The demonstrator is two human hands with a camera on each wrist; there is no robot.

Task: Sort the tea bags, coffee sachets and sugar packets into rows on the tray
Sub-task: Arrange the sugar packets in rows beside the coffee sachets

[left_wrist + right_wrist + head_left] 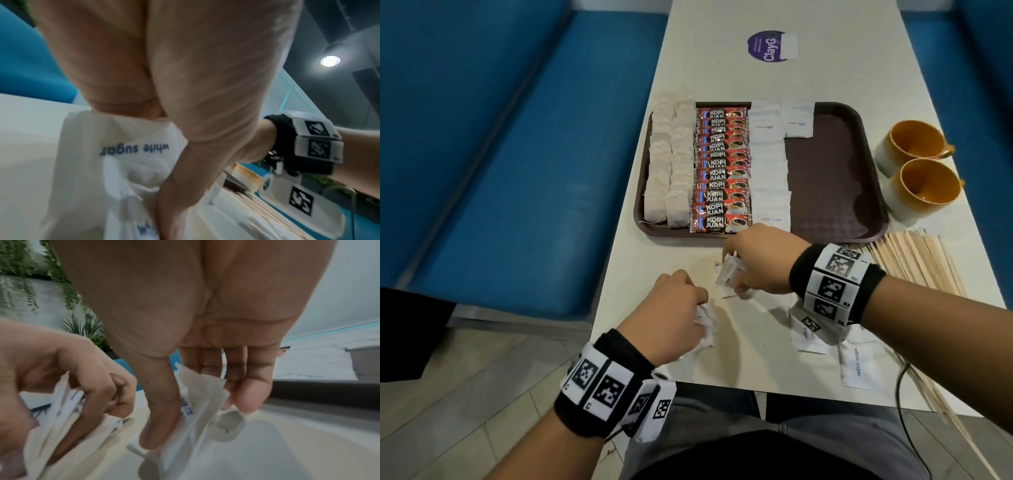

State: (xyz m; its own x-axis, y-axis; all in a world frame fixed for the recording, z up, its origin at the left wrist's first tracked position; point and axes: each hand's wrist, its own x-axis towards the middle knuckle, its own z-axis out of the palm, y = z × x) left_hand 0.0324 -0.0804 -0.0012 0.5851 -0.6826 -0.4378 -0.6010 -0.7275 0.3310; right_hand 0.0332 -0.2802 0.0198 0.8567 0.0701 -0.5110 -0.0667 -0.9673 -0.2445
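A brown tray (835,192) holds two rows of tea bags (667,164), a row of red coffee sachets (720,168) and white sugar packets (770,171) beside them. In front of the tray my right hand (753,267) pinches a few white sugar packets (197,395) between thumb and fingers just above the table. My left hand (674,308) grips a bunch of white sugar packets (115,154) nearer the table's front edge. Loose sugar packets (858,366) lie on the table under my right wrist.
Two orange-lined mugs (917,168) stand right of the tray. Wooden stirrers (917,257) lie spread at the table's right edge. A round purple sticker (768,46) is at the far end. Blue benches (517,154) flank the table.
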